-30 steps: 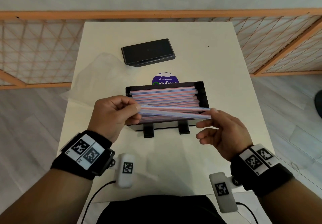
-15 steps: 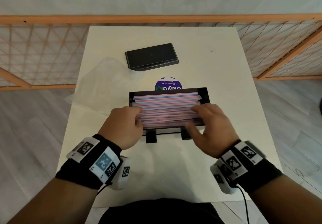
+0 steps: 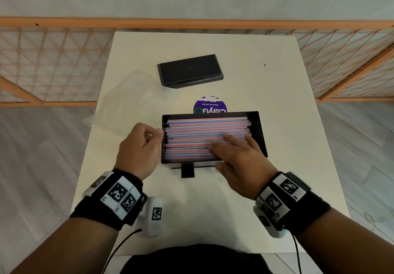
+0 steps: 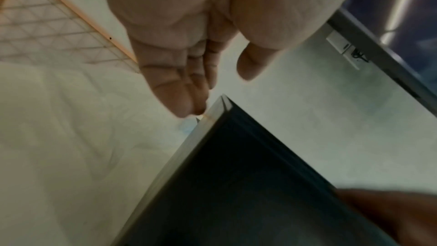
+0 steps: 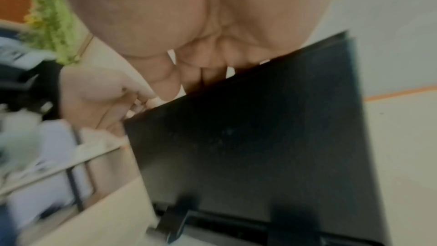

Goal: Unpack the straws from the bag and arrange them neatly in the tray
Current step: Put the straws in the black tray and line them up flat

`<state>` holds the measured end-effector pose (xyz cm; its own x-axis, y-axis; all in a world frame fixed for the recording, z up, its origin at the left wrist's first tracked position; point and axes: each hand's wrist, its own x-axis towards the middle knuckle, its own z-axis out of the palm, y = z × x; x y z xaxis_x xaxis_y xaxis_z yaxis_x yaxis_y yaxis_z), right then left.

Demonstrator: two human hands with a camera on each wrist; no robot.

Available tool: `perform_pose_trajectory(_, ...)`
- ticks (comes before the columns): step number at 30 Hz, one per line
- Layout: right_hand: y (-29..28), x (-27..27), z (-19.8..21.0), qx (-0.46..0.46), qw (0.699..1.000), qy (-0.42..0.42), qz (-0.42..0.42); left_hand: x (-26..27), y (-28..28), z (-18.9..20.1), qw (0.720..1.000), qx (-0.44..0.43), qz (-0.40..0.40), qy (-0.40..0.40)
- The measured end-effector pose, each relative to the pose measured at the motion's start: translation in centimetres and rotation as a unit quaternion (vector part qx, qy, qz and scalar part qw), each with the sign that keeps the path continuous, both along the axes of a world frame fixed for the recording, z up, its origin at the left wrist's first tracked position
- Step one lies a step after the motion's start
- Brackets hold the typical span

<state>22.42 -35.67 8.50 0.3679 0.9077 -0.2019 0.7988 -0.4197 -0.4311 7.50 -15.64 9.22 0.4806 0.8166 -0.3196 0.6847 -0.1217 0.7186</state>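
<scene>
A black tray point(image 3: 261, 133) stands mid-table on a small stand, filled with pink and blue straws point(image 3: 202, 127) lying lengthwise in rows. My right hand point(image 3: 233, 147) lies flat on the near right part of the straws, its fingers straight and its thumb at the tray's front wall. My left hand point(image 3: 149, 140) sits just outside the tray's left wall with loosely curled fingers and holds nothing. In the left wrist view its fingertips point(image 4: 189, 108) are at the tray point(image 4: 236, 175) corner. The right wrist view shows the fingers point(image 5: 194, 76) going over the tray's dark front wall point(image 5: 260, 137). The empty clear bag point(image 3: 130, 101) lies to the left.
A flat black box point(image 3: 189, 71) lies behind the tray, and a round purple sticker point(image 3: 210, 104) shows just past the tray's back wall. The white table point(image 3: 287, 103) is small, with an orange lattice fence point(image 3: 53, 65) behind and beside it.
A second ago both hands held a bunch of straws over the tray. The bunch now lies in the tray; my left hand has let go and moved off left, and my right hand lies flat on the straws.
</scene>
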Motion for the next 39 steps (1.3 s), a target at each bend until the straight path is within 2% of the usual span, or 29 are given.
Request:
perform_pose_trajectory(1,-0.4,0.6,0.1,0.060,0.998,0.006,-0.030,0.0,0.0,-0.4,0.999,-0.032,-0.001,0.000)
perform_pose_trajectory(3,-1.4,2.2,0.4,0.175,0.972,-0.033,-0.153,0.2,0.0,-1.1,0.993,-0.110,0.004,-0.032)
perform_pose_trajectory(4,-2.0,3.1,0.6,0.180,0.955,-0.050,-0.232,0.3,0.0,-1.7,0.988,-0.148,0.007,-0.051)
perform_pose_trajectory(5,-2.5,3.7,0.9,0.142,0.941,-0.048,-0.304,0.3,-0.3,-2.1,0.983,-0.175,0.009,-0.061)
perform_pose_trajectory(7,-2.6,4.2,0.5,0.008,0.931,0.017,-0.365,0.9,-0.8,-2.5,0.977,-0.202,0.013,-0.068)
perform_pose_trajectory(8,-2.3,4.1,-0.2,-0.030,0.931,0.056,-0.359,1.4,-1.2,-2.3,0.975,-0.208,0.015,-0.075)
perform_pose_trajectory(10,-1.9,3.6,-1.3,-0.026,0.935,0.076,-0.346,2.4,-1.6,-1.5,0.977,-0.201,0.016,-0.069)
perform_pose_trajectory(12,-2.0,3.9,-0.2,0.004,0.936,0.028,-0.351,3.0,-1.8,-0.5,0.977,-0.200,0.011,-0.069)
perform_pose_trajectory(14,-2.8,5.0,2.5,0.073,0.930,-0.033,-0.359,3.4,-2.3,1.1,0.967,-0.227,-0.017,-0.115)
perform_pose_trajectory(16,-3.1,5.2,5.6,0.156,0.916,-0.072,-0.362,3.7,-2.8,2.4,0.941,-0.295,-0.026,-0.162)
perform_pose_trajectory(17,-2.6,4.8,6.7,0.188,0.918,-0.101,-0.335,3.8,-2.7,2.5,0.926,-0.331,-0.010,-0.182)
perform_pose_trajectory(19,-1.2,3.5,7.6,0.195,0.932,-0.152,-0.265,3.5,-2.4,2.0,0.908,-0.367,0.029,-0.202)
perform_pose_trajectory(21,-0.2,3.0,7.2,0.183,0.940,-0.156,-0.244,3.1,-1.7,1.4,0.907,-0.369,0.030,-0.200)
perform_pose_trajectory(27,-1.9,4.0,4.2,0.142,0.944,-0.070,-0.290,3.1,-1.5,1.0,0.930,-0.324,0.019,-0.174)
perform_pose_trajectory(32,-2.5,3.5,0.6,0.088,0.938,0.021,-0.334,2.8,-1.5,-0.3,0.949,-0.288,0.027,-0.121)
perform_pose_trajectory(36,-3.2,3.3,-1.6,0.043,0.927,0.088,-0.363,2.4,-1.3,-1.9,0.967,-0.241,-0.022,-0.075)
perform_pose_trajectory(39,-3.4,3.5,-1.5,0.041,0.924,0.109,-0.364,2.3,-0.7,-2.1,0.982,-0.182,-0.059,-0.005)
